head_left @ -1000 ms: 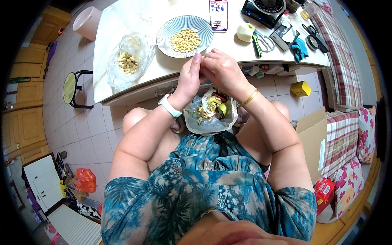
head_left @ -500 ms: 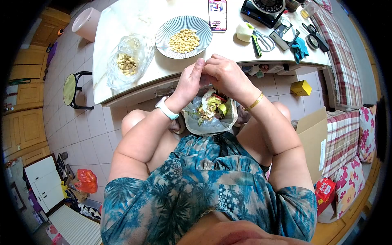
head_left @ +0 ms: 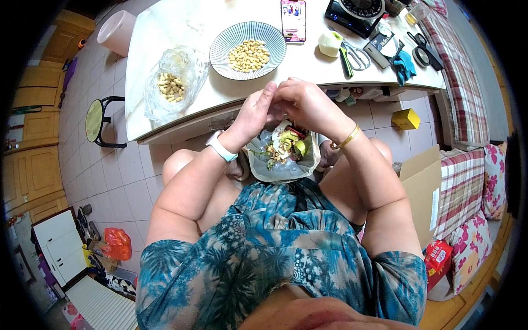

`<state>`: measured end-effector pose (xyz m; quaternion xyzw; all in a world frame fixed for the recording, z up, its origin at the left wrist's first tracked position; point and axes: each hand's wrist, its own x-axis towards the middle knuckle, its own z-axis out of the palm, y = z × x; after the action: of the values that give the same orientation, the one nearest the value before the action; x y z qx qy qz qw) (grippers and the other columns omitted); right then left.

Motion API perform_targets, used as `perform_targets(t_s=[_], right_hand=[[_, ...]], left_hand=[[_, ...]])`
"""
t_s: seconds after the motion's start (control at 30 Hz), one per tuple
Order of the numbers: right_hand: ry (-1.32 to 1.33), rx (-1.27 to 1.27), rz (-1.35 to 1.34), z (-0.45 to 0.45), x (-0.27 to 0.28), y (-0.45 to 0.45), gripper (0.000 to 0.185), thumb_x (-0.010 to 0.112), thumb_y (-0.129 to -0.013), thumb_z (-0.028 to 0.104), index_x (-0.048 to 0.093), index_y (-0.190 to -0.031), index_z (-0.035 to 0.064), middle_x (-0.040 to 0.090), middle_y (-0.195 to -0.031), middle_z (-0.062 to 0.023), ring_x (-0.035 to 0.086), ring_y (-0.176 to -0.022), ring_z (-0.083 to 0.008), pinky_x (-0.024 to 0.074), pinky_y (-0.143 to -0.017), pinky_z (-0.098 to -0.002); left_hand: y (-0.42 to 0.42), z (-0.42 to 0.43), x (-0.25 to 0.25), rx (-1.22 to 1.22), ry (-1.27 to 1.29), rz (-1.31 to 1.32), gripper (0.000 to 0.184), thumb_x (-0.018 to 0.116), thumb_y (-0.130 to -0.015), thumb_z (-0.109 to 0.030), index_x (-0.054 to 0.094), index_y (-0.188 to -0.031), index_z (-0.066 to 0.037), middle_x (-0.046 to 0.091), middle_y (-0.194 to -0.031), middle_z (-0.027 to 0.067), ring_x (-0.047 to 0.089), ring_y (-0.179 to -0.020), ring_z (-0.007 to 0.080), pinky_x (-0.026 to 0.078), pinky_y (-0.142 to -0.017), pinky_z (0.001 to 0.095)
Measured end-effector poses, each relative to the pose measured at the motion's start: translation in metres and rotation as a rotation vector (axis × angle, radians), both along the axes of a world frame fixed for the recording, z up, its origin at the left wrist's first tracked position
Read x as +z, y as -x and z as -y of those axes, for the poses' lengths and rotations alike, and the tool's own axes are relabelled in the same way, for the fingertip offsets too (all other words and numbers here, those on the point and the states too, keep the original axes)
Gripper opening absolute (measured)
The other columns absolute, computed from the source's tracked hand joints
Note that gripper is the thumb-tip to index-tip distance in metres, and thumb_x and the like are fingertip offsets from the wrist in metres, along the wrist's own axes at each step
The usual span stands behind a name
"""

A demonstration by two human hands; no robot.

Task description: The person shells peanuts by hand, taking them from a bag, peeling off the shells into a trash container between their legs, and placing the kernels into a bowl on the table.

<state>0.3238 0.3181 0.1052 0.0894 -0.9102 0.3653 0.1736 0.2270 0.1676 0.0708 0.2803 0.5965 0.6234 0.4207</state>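
My left hand and my right hand meet over a lined waste bin between my knees. The fingers of both are closed and touch at the tips; what they pinch is hidden. Peels and scraps fill the bin. Just beyond my hands, on the table, stands a striped bowl of pale yellow kernels. To its left lies an open clear plastic bag with larger pale pieces, nuts or beans, inside.
Along the table are a phone, a peeled round fruit, scissors, a green-handled tool, blue gloves and a black stove. A stool stands left; a cardboard box is at my right.
Both hands have dropped slightly toward me, over the bin, still pressed together. The bowl, bag and other table items stay in place.
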Motion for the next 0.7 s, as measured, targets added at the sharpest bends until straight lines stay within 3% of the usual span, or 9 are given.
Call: perform_targets(t_s=[0.1,0.4,0.6,0.7], right_hand=[[0.047,0.002,0.081,-0.003,0.002,0.000,0.010,0.071,-0.081,0.005,0.071,-0.091,0.0015,0.068,-0.082,-0.0118,0.064,-0.084,-0.0333,0.0543,-0.080,-0.0411],[-0.091,-0.062,-0.015,0.006,0.001,0.001,0.008,0.072,-0.080,0.007,0.070,-0.086,0.0028,0.067,-0.083,-0.0098,0.063,-0.083,-0.0306,0.0535,-0.077,-0.0421],[-0.134,-0.106,-0.012,0.007,-0.002,0.000,0.008,0.072,-0.079,0.009,0.071,-0.085,0.0037,0.065,-0.082,-0.0086,0.062,-0.084,-0.0297,0.0535,-0.077,-0.0425],[-0.144,-0.104,-0.009,0.005,-0.003,0.000,0.008,0.072,-0.079,0.008,0.071,-0.086,0.0035,0.066,-0.083,-0.0087,0.062,-0.084,-0.0297,0.0536,-0.077,-0.0424]], left_hand=[[0.000,0.001,-0.003,-0.060,-0.026,-0.011,0.065,0.032,-0.107,-0.059,0.062,-0.095,-0.003,0.055,-0.074,0.0002,0.040,-0.060,0.0062,0.033,-0.055,0.0215],[0.005,0.002,-0.007,-0.049,-0.002,0.028,0.065,0.033,-0.107,-0.060,0.062,-0.091,-0.004,0.055,-0.072,0.0003,0.041,-0.060,0.0068,0.034,-0.056,0.0216],[0.005,0.003,0.002,0.007,0.087,0.165,0.065,0.035,-0.107,-0.059,0.062,-0.086,-0.003,0.053,-0.068,0.0008,0.044,-0.058,0.0088,0.036,-0.055,0.0228],[0.006,0.003,0.000,-0.058,0.092,0.155,0.061,0.034,-0.108,-0.055,0.065,-0.098,-0.003,0.058,-0.075,-0.0009,0.044,-0.063,0.0057,0.035,-0.055,0.0207]])
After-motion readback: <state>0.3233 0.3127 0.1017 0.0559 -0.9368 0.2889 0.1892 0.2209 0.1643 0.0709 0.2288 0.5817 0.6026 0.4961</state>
